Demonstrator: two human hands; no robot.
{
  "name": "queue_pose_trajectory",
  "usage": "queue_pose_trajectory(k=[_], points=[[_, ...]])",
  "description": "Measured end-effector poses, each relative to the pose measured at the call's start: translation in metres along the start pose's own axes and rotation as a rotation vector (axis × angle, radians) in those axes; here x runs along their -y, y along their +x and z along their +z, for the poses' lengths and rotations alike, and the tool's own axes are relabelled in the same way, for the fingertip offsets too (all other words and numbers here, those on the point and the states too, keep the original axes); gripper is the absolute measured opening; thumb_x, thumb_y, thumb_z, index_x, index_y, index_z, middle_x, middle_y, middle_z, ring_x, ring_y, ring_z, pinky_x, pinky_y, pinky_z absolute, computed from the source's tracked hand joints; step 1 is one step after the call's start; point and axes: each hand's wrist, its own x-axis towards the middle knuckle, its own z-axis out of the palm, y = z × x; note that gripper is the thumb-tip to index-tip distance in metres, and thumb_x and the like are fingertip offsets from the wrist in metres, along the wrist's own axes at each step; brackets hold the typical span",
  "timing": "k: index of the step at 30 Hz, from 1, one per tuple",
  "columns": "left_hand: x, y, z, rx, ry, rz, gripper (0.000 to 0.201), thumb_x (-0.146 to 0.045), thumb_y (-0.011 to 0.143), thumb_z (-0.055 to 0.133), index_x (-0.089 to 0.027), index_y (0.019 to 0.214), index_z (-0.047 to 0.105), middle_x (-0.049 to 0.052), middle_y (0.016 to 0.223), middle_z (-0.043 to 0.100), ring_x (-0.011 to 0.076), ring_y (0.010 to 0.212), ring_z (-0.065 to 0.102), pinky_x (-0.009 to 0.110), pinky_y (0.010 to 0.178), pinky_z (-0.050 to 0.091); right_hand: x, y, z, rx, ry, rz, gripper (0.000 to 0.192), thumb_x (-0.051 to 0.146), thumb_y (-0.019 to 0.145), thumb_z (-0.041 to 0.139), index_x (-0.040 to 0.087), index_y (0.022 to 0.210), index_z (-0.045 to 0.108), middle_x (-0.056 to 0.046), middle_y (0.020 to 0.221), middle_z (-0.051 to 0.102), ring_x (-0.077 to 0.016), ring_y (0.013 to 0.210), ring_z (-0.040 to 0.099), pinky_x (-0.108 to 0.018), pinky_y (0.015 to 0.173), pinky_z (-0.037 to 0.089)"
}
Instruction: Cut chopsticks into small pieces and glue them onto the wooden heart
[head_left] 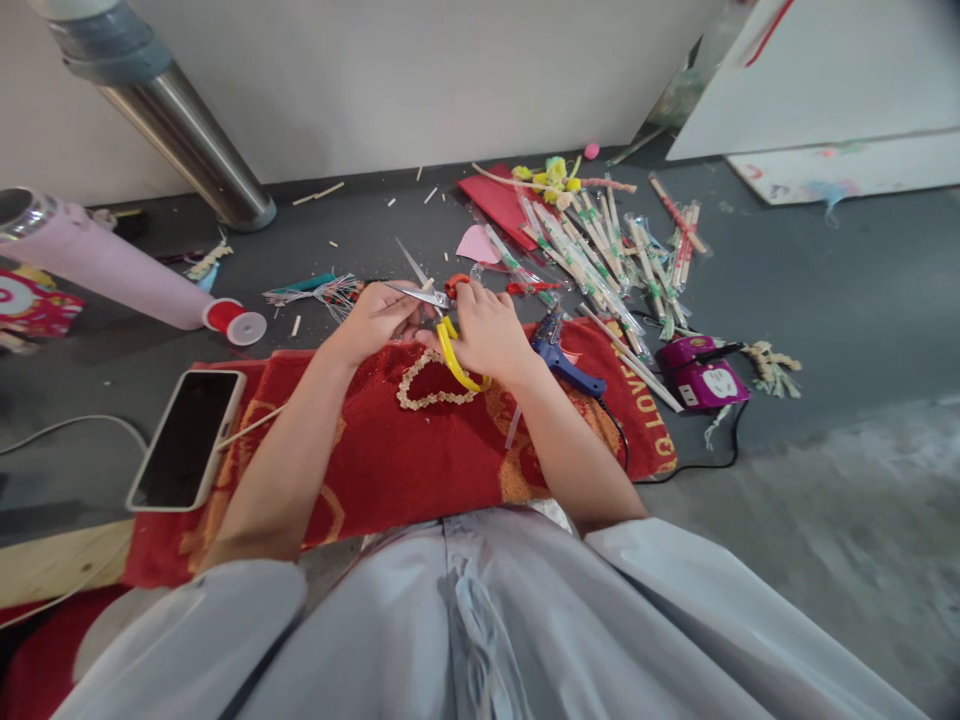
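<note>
My right hand [487,330] is closed round a pair of scissors [427,296] with one yellow and one red-orange handle loop. Their blades are spread and point left, over my left hand. My left hand [379,318] is pinched together just below the blades; what its fingers hold is hidden. A small pale piece [427,284] shows between the blades. Below the hands, a beaded-looking loop of small pale wooden bits [409,390] lies on a red towel [420,460]. A thin pale stick [251,428] runs under my left forearm. Right of my right hand lies a blue glue gun [566,365].
Many wrapped chopsticks [577,255] lie at the back right, near a purple box [701,375] with a cable. On the left are a phone [187,440], a red thread spool [236,322], a pink bottle [112,260] and a steel flask [187,140]. Stick offcuts litter the grey surface.
</note>
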Motion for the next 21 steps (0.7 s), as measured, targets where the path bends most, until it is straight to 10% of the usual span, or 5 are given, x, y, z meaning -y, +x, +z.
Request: queue_pose_trajectory(k=[12,21], points=[[0.007,0.003,-0.001,-0.073,0.216,0.047,0.040,-0.048,0.095,0.039,-0.019,0.076,0.060,-0.003,0.043,0.049,0.0099,0.038,0.043,0.024,0.045,0.041,0.006,0.005,-0.002,0.046,-0.009,0.088,0.062,0.060,0.096,0.029,0.008,0.117,0.056,-0.020,0.115,0.067,-0.0307,0.105,0.063,-0.042,0.092,0.038],[0.019,0.006,0.004,-0.280,0.792,0.220,0.031,-0.037,0.095,0.037,-0.020,0.080,0.058,0.006,0.079,0.068,0.0181,0.076,0.064,0.028,0.070,0.046,0.004,0.007,0.006,0.007,0.044,0.135,0.071,0.067,0.094,0.026,0.006,0.114,0.059,-0.020,0.111,0.069,-0.0305,0.101,0.065,-0.043,0.091,0.041]])
